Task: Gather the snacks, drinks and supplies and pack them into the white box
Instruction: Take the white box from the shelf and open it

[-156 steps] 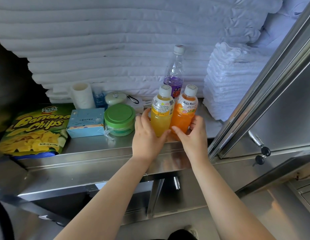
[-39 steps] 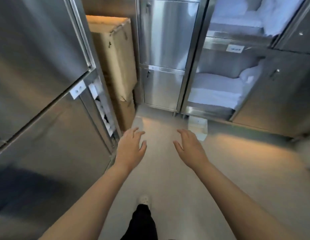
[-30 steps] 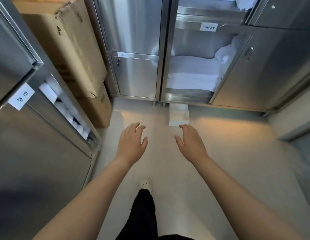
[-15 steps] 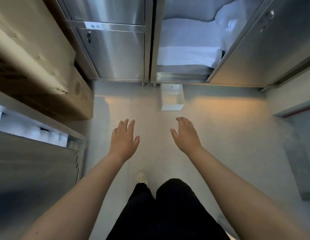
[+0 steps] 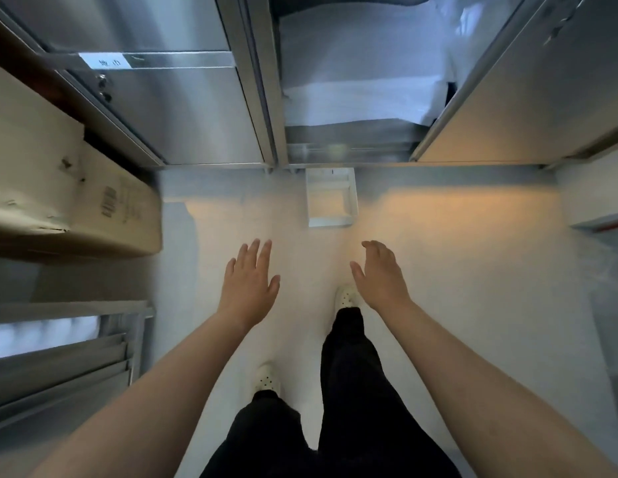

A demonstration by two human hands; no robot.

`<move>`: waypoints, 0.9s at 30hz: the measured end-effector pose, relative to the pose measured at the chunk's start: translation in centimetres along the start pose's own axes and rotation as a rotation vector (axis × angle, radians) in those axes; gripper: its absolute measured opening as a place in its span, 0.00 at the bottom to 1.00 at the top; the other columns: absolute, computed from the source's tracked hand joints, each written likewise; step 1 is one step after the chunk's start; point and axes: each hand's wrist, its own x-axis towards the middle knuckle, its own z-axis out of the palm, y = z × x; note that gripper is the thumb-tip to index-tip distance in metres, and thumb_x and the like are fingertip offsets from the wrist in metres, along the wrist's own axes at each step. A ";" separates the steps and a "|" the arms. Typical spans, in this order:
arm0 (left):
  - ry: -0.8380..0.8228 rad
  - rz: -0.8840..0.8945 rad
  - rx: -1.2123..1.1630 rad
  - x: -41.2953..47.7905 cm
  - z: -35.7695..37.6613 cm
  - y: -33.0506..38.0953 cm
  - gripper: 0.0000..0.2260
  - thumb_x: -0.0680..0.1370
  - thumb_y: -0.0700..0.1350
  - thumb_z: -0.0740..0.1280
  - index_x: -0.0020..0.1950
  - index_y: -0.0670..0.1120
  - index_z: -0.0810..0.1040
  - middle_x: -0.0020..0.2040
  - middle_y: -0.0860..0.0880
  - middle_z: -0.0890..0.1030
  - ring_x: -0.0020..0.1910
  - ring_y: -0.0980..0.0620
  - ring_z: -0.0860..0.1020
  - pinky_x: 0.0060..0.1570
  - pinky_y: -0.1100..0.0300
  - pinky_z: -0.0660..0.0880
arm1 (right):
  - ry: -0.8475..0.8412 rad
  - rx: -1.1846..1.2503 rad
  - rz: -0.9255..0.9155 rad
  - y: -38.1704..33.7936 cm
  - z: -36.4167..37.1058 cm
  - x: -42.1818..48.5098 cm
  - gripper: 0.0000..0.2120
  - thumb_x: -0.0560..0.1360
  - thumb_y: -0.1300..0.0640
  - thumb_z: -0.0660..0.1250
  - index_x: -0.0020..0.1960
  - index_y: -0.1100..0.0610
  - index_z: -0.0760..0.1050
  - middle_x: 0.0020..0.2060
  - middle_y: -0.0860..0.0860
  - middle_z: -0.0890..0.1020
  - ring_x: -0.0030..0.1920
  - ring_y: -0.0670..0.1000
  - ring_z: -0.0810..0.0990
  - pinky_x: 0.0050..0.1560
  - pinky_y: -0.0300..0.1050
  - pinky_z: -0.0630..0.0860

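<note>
On the floor (image 5: 456,270) by the cabinet base (image 5: 349,155), white box (image 5: 331,198) sits nearer than a moment ago. Your left hand (image 5: 247,282) and right hand (image 5: 380,274): apart, fingers loose, empty. Judgement: you're fetching it.

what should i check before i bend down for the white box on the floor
1. Left hand free: ok, open, holding nothing.
2. Right hand free: ok, open, holding nothing.
3. White box reachable: ok, upright on the floor by the cabinet base.
4. Path to it: ok, bare floor between.
5. Box contents: cannot tell, interior blurred.
6. Snacks and drinks nearby: not ok, none in view.
</note>
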 end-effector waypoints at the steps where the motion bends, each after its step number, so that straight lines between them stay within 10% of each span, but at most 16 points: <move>1: -0.010 -0.027 0.000 1.5 0.3 0.8 0.28 0.80 0.52 0.55 0.77 0.46 0.47 0.77 0.45 0.52 0.75 0.44 0.50 0.72 0.49 0.52 | -0.010 -0.003 -0.004 0.9 -0.4 1.8 0.24 0.80 0.51 0.56 0.73 0.61 0.59 0.71 0.56 0.64 0.70 0.55 0.61 0.68 0.46 0.59; 27: -0.176 0.196 0.278 41.3 35.7 0.3 0.31 0.80 0.49 0.54 0.76 0.44 0.40 0.77 0.44 0.45 0.76 0.46 0.45 0.72 0.50 0.44 | -0.201 -0.258 -0.201 23.5 23.6 40.2 0.26 0.80 0.50 0.57 0.74 0.59 0.56 0.76 0.57 0.53 0.75 0.56 0.50 0.74 0.48 0.49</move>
